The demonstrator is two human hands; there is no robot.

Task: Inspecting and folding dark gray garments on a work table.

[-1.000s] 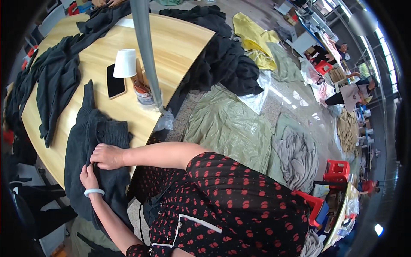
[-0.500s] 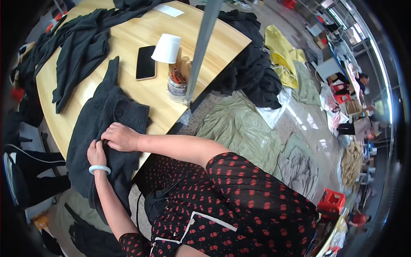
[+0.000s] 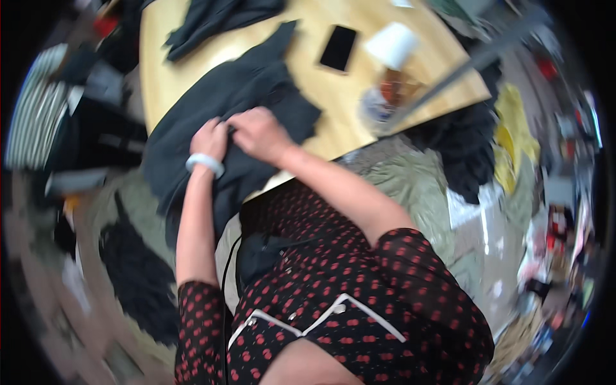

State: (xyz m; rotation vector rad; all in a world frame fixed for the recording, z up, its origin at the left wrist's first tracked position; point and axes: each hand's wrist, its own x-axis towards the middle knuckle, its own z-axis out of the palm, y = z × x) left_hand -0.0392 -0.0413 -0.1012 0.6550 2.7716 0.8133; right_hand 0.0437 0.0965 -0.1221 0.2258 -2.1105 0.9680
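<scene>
Near the phone [image 3: 338, 47], both hands have shifted together on the dark garment [image 3: 237, 96]: left hand [image 3: 210, 139] and right hand [image 3: 256, 131] now pinch its fabric.

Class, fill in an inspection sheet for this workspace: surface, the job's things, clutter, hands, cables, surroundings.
Surface: light wooden table, curved edge.
Job's things: dark garment spread on the table, draping off the near edge.
Clutter: black phone, white paper cup, printed can, another dark garment.
Hands: left hand, with white wristband, and right hand both press on the garment, close together.
Cables: dark cord at the person's lap.
Surroundings: clothes heaped on floor; picture blurred.
</scene>
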